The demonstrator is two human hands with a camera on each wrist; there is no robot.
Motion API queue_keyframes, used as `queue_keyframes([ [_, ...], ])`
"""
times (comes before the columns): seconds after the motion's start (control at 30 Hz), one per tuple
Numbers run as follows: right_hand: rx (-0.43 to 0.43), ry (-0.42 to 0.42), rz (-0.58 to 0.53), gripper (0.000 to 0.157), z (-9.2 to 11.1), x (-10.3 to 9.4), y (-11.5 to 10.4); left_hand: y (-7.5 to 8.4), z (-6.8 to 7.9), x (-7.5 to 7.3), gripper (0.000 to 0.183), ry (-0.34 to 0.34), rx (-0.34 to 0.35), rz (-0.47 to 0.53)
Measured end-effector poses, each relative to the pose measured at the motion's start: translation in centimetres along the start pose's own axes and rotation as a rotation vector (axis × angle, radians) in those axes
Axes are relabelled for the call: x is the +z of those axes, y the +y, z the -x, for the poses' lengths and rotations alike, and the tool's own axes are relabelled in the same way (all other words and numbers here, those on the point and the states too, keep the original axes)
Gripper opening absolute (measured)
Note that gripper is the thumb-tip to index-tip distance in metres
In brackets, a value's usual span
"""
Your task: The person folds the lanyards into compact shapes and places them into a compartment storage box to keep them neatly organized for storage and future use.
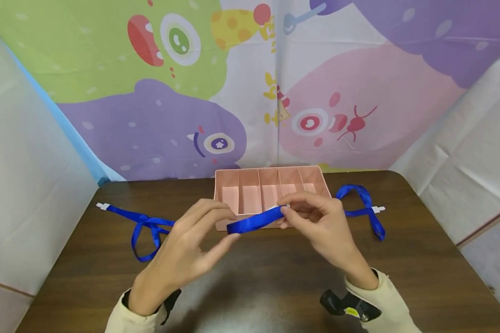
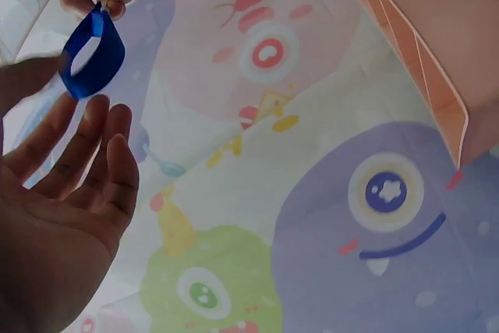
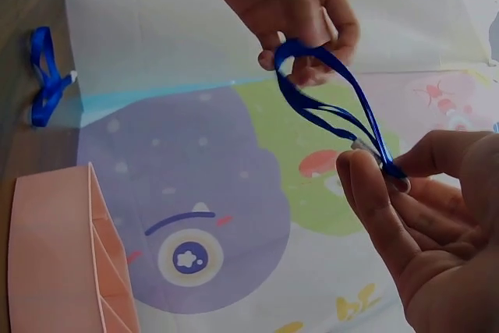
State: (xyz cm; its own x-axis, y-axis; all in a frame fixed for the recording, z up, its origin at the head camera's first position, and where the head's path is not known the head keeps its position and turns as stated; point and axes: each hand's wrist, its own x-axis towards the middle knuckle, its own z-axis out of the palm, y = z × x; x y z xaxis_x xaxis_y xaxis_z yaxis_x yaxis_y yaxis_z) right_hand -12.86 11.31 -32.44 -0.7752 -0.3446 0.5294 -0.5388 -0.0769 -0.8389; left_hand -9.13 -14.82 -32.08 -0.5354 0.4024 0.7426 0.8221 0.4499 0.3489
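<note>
A blue lanyard (image 1: pixel 256 221), folded into a loop, is stretched between both hands above the table. My right hand (image 1: pixel 322 226) pinches the end with the whitish clip (image 3: pixel 366 147) between thumb and fingers. At the other end, my left hand (image 1: pixel 191 238) holds the loop lightly, thumb and index fingertip at the ribbon and the other fingers spread. In the left wrist view the loop (image 2: pixel 109 64) stands open beside the left thumb. Just behind the hands sits a pink divided box (image 1: pixel 250 194), its front partly covered by them.
Another blue lanyard (image 1: pixel 143 221) with a white clip lies on the dark wooden table (image 1: pixel 250 286) at left, partly behind the left hand. A further blue lanyard (image 1: pixel 360 192) lies right of the box. A cartoon-printed cloth (image 1: pixel 250 92) hangs behind the table.
</note>
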Motion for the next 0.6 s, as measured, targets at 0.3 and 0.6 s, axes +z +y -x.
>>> queue_keyframes([
  [0.3,-0.121,-0.076,0.060,0.023,0.4,0.3,-0.5,0.0,0.2,1.3,0.029,-0.316,-0.207,0.131],
  [0.6,-0.147,-0.082,0.040,0.024,0.2,0.0,-0.6,-0.2,0.6,1.6,0.018,-0.267,-0.204,0.291],
])
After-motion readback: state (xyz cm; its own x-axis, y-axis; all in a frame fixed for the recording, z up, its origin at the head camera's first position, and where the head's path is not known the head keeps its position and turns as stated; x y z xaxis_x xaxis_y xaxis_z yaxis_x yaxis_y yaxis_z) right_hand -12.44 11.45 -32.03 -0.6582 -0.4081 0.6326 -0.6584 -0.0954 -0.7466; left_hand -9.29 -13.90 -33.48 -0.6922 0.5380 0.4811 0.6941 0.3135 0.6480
